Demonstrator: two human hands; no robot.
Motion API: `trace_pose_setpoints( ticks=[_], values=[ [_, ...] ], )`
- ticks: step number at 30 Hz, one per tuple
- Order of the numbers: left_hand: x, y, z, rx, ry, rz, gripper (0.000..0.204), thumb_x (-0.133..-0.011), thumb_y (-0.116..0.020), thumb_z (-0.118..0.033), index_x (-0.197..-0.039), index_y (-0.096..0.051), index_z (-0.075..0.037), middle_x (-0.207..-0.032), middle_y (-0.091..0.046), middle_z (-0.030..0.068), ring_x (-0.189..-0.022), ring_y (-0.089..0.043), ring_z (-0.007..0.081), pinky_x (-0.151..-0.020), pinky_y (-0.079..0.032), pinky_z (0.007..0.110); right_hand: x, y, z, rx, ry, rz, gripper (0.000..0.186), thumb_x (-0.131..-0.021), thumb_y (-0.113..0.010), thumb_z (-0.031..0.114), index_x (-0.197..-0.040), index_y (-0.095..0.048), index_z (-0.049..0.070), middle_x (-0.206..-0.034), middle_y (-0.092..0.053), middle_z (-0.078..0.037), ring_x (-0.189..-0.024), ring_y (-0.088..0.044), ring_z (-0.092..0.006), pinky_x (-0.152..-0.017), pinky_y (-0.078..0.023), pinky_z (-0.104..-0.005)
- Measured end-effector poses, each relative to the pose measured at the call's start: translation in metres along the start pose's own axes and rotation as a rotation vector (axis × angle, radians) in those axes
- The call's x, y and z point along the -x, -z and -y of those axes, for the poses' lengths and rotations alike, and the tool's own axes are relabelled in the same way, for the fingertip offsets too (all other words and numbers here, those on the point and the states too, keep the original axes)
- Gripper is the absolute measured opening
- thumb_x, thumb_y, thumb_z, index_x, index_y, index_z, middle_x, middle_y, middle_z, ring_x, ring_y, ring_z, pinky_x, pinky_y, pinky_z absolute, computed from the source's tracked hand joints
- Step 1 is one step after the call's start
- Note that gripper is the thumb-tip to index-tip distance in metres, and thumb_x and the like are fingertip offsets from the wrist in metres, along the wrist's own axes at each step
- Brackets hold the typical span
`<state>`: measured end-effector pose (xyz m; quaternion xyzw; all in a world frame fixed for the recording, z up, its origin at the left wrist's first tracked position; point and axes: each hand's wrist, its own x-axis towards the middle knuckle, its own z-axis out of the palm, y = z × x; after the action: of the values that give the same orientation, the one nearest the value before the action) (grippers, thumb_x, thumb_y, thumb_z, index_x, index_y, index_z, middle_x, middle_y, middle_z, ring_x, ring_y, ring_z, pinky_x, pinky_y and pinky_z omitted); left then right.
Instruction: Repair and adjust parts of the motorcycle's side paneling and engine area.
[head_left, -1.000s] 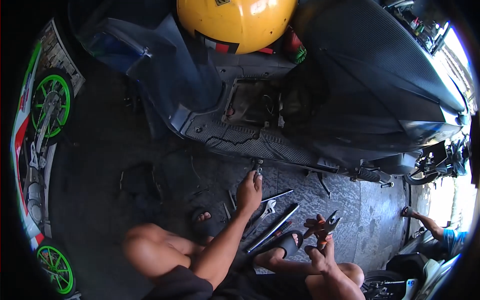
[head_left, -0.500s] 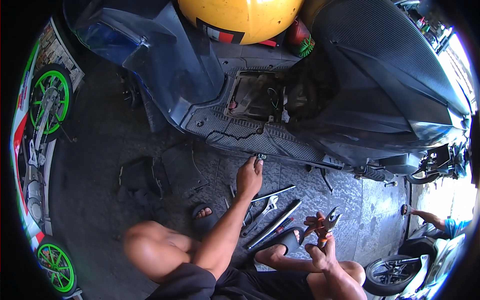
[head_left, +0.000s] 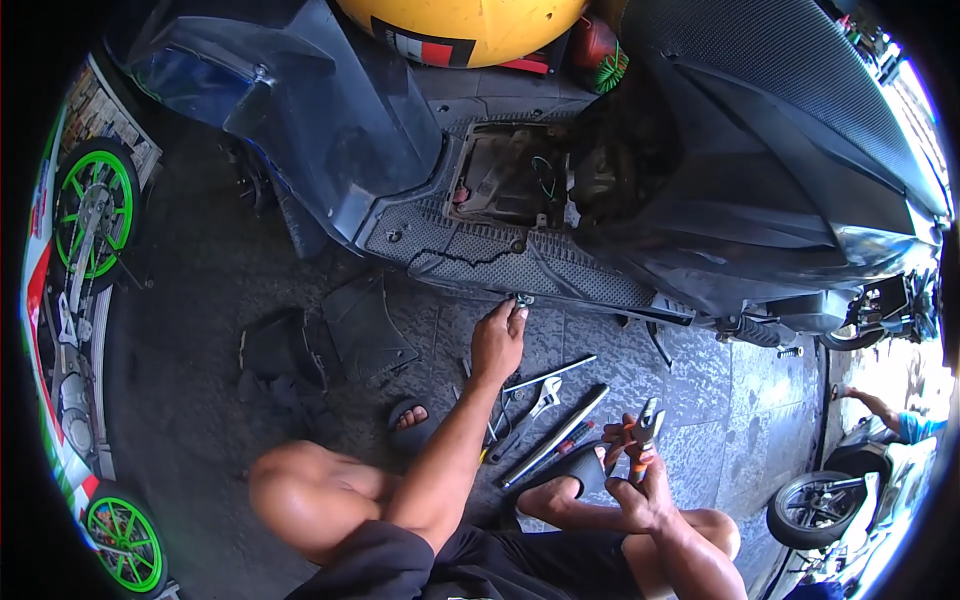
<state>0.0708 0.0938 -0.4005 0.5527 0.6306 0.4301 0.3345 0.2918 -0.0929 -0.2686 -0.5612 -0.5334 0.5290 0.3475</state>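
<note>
A dark scooter (head_left: 600,285) stands across the view, its textured footboard cracked and a hatch open in the floor. Against the footboard's lower edge, my left hand (head_left: 497,340) pinches a small shiny metal piece (head_left: 524,300); its kind is too small to make out. My right hand (head_left: 643,492), raised above my right foot, is closed round the orange handles of pliers (head_left: 648,430). Their jaws point up and away from me, apart from the scooter.
On the floor between my feet lie an adjustable wrench (head_left: 545,394), a long metal tube (head_left: 556,436) and screwdrivers (head_left: 572,440). Dark panels (head_left: 365,325) rest at the left. A yellow tank (head_left: 480,25) stands beyond the scooter; a green-wheeled motorcycle (head_left: 70,330) is far left.
The pliers have turned in my right hand, and their jaws now look narrower, nearly edge-on. My left hand stays at the footboard's edge. The whole view has shifted slightly.
</note>
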Motion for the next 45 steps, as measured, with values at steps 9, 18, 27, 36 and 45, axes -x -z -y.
trace_pose_setpoints(
  ticks=[9,18,27,36,45],
  values=[
    [-0.001,-0.007,0.016,0.030,0.038,0.025,0.030,-0.093,-0.061,-0.026,-0.107,-0.066,0.000,-0.085,-0.067,0.0227,-0.078,-0.065,0.0393,-0.069,-0.050,0.045,-0.005,-0.001,0.003,0.267,0.009,0.119,0.059,-0.071,-0.058,0.008,-0.127,-0.045,0.001,-0.105,-0.059,-0.019,-0.099,-0.060,-0.0352,-0.090,-0.046,-0.0411],
    [-0.003,-0.003,0.021,0.060,-0.054,0.028,0.030,-0.092,-0.061,-0.026,-0.108,-0.067,-0.001,-0.085,-0.067,0.0219,-0.080,-0.063,0.0384,-0.071,-0.049,0.044,-0.010,0.000,0.015,0.409,-0.181,0.259,0.075,-0.073,-0.055,0.014,-0.143,-0.031,-0.002,-0.123,-0.053,-0.030,-0.116,-0.053,-0.0437,-0.098,-0.043,-0.0457],
    [-0.015,0.010,0.010,0.087,0.058,0.212,0.034,-0.093,-0.063,-0.021,-0.111,-0.064,0.007,-0.090,-0.072,0.0175,-0.082,-0.071,0.0233,-0.072,-0.052,0.032,-0.018,-0.012,0.002,0.452,-0.237,0.342,0.081,-0.078,-0.065,0.028,-0.143,-0.029,-0.005,-0.129,-0.048,-0.035,-0.120,-0.050,-0.0475,-0.100,-0.043,-0.0463],
    [-0.033,0.020,0.013,0.112,0.068,0.401,0.026,-0.092,-0.064,-0.019,-0.103,-0.068,0.004,-0.085,-0.072,0.0114,-0.075,-0.066,0.0131,-0.069,-0.050,0.028,-0.035,-0.126,-0.111,0.726,-0.669,0.686,0.047,-0.082,-0.051,0.018,-0.122,-0.051,-0.006,-0.121,-0.061,-0.023,-0.116,-0.060,-0.0332,-0.094,-0.048,-0.0449],
    [-0.036,0.026,0.006,0.071,0.162,0.484,0.024,-0.093,-0.065,-0.017,-0.103,-0.069,0.004,-0.084,-0.068,0.0013,-0.077,-0.058,0.0053,-0.070,-0.048,0.024,-0.027,-0.200,-0.162,0.855,-0.400,0.568,0.048,-0.086,-0.052,0.031,-0.125,-0.055,0.004,-0.123,-0.061,-0.020,-0.113,-0.060,-0.0367,-0.096,-0.048,-0.0462]
  ],
)
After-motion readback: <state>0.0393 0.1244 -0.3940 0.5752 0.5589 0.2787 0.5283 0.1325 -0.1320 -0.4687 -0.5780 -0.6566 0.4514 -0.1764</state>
